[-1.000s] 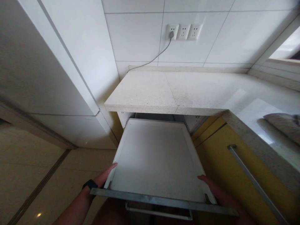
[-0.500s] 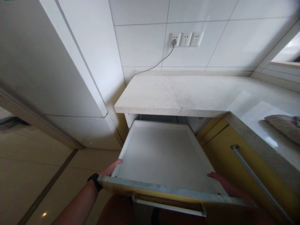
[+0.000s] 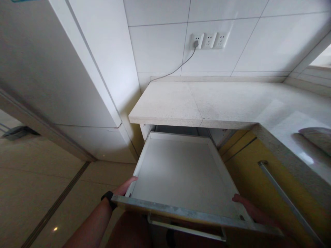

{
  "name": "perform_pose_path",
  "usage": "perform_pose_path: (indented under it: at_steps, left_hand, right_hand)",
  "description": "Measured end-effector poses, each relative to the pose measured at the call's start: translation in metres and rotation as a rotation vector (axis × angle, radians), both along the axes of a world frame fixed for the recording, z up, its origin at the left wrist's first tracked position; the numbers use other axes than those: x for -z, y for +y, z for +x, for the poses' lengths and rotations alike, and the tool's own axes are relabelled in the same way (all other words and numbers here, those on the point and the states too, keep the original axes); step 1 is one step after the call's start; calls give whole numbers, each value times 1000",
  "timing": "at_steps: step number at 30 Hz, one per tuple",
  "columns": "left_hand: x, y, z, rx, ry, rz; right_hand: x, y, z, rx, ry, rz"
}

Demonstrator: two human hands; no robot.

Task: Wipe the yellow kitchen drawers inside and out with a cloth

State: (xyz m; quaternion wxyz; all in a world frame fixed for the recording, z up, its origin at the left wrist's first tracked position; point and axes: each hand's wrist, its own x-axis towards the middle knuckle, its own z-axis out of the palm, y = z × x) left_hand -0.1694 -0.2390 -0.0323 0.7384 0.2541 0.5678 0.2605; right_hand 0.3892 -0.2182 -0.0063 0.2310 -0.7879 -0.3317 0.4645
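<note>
A white drawer (image 3: 178, 168) with a yellow front and a metal bar handle (image 3: 186, 231) is pulled far out from under the counter. Nothing lies inside it. My left hand (image 3: 126, 186), with a black band at the wrist, grips its left side wall near the front; the thumb shows over the rim and the other fingers are hidden below. On the opposite side wall my right hand (image 3: 247, 205) holds on the same way, fingertips at the rim and the rest in shadow. The drawer's back end sits at the cabinet opening (image 3: 178, 130).
A pale stone counter (image 3: 168, 101) overhangs the drawer and turns toward me at right. Below it is a yellow cabinet door with a long handle (image 3: 287, 196). A tall white cabinet (image 3: 103, 51) stands at left. A plugged cord (image 3: 178, 68) runs along the wall.
The view has shifted slightly, so the scene sits a little further right. Both hands keep their hold on the drawer's sides, and the drawer stays about as far out as before.
</note>
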Motion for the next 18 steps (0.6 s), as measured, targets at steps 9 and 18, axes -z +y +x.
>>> perform_pose_path:
  at_steps: [9, 18]
  left_hand:
    - [3, -11, 10, -57, -51, 73]
    - [-1, -18, 16, -60, -171, 46]
  right_hand:
    - [-7, 0, 2, -132, 101, -188]
    - [-5, -5, 4, -95, 55, -70]
